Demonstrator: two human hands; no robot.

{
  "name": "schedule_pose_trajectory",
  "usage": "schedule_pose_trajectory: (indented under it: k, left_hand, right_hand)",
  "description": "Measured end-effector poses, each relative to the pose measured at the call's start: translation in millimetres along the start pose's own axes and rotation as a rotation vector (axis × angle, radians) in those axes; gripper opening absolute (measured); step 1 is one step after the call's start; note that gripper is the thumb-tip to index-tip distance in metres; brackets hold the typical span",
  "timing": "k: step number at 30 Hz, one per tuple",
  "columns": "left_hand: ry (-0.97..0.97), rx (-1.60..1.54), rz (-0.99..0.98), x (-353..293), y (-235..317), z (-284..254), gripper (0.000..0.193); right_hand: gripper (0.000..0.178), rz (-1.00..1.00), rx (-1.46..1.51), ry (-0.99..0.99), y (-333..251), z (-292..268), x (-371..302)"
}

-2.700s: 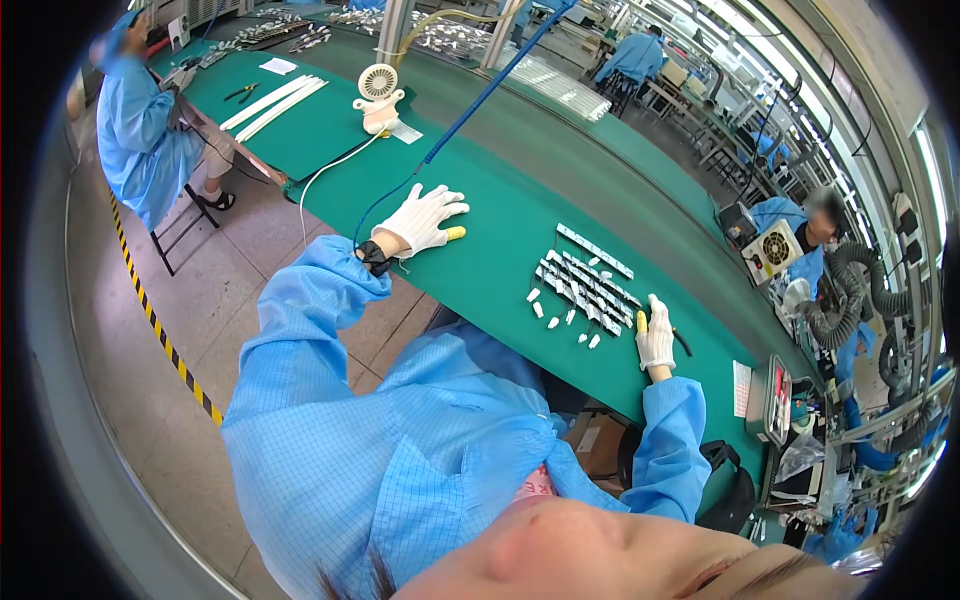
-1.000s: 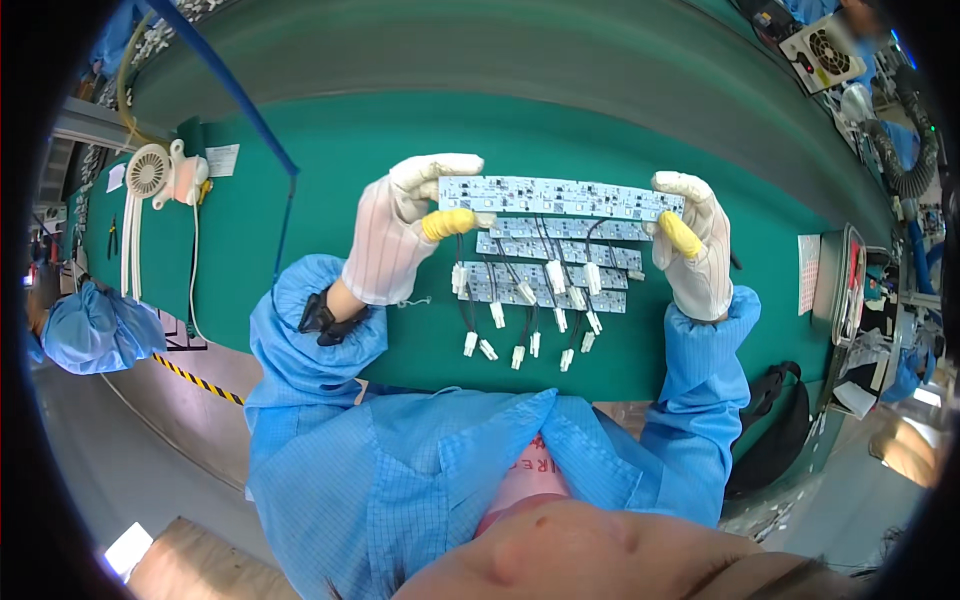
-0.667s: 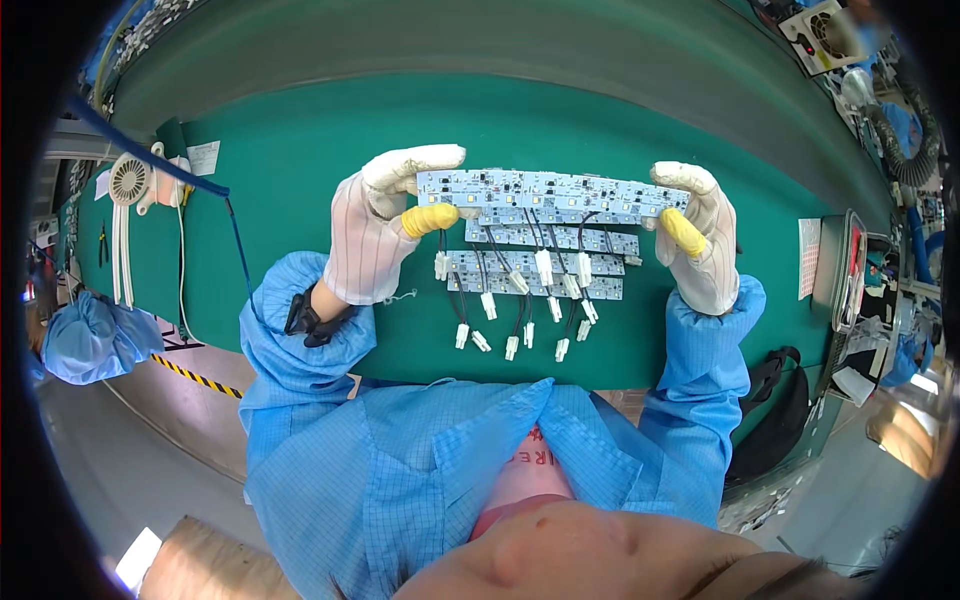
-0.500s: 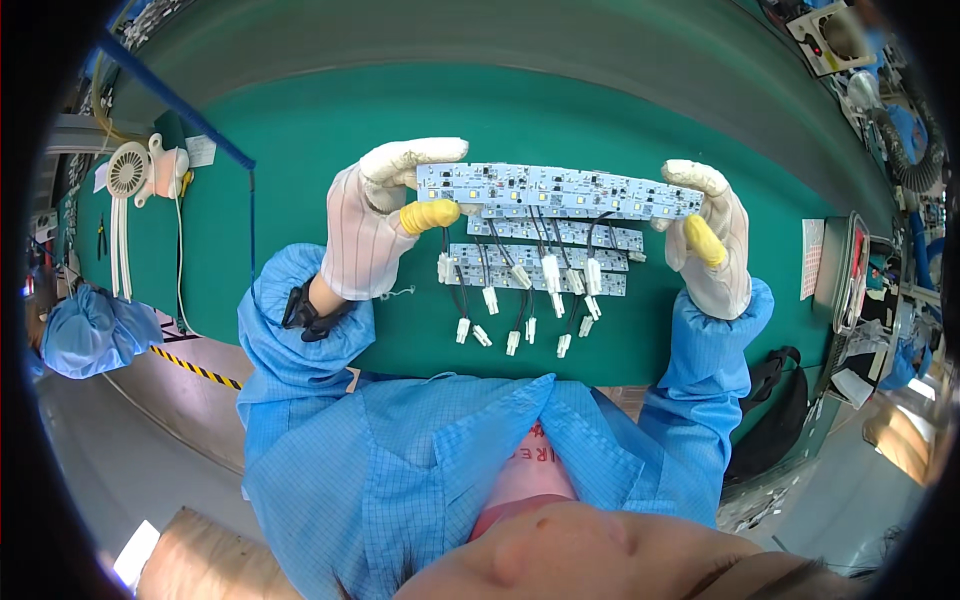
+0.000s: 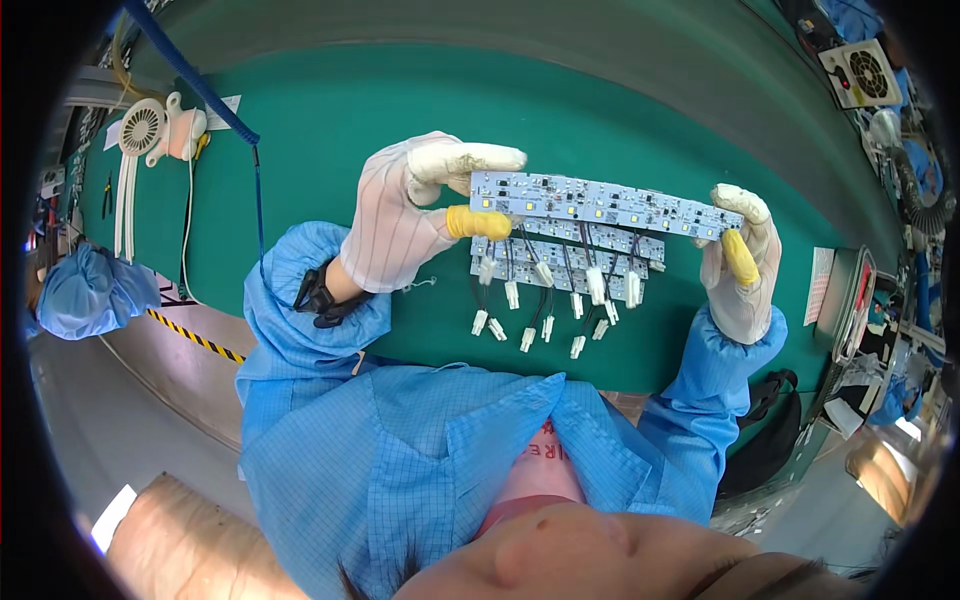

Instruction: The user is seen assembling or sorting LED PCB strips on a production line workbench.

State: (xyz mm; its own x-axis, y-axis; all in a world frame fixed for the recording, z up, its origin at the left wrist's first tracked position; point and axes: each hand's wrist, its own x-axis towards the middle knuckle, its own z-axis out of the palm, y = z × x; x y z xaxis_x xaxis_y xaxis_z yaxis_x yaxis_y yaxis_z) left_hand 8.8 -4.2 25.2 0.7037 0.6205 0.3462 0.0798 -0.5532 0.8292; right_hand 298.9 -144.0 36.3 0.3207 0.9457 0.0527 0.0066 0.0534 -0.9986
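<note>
Between both hands I hold up a long white circuit board (image 5: 600,203) dotted with small yellow LEDs and black parts. My left hand (image 5: 430,200), in a striped white glove with a yellow thumb cover, pinches its left end. At the right end, my right hand (image 5: 743,262), gloved the same way, grips the corner between thumb and fingers. The held board slopes down slightly to the right. Beneath it, on the green mat, lie more boards of the same kind (image 5: 560,258), partly covered by it. Black wires with white plug connectors (image 5: 528,340) spread toward me.
A small white fan (image 5: 143,127) stands at the far left beside white strips. A blue coiled cord (image 5: 205,90) hangs at the upper left. Along the right edge are a metal tray (image 5: 848,300), a printed sheet (image 5: 819,285) and a black bag (image 5: 768,440).
In the picture, both hands and the held board sit farther right, the board's right end tilted lower. The whole view has shifted too. My grip on both ends stays.
</note>
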Motion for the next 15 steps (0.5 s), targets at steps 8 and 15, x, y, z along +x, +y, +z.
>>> schedule_pose_trajectory:
  k: [8, 15]
  left_hand:
    - [0.127, -0.203, -0.114, -1.3, 0.1, 5.9, 0.047]
    - [0.151, -0.232, -0.056, -1.2, -2.0, 8.8, 0.049]
  right_hand:
    - [0.071, -0.045, 0.079, -0.036, -2.7, 4.5, -0.1]
    - [0.050, -0.029, 0.024, -0.026, 0.0, -0.9, -0.2]
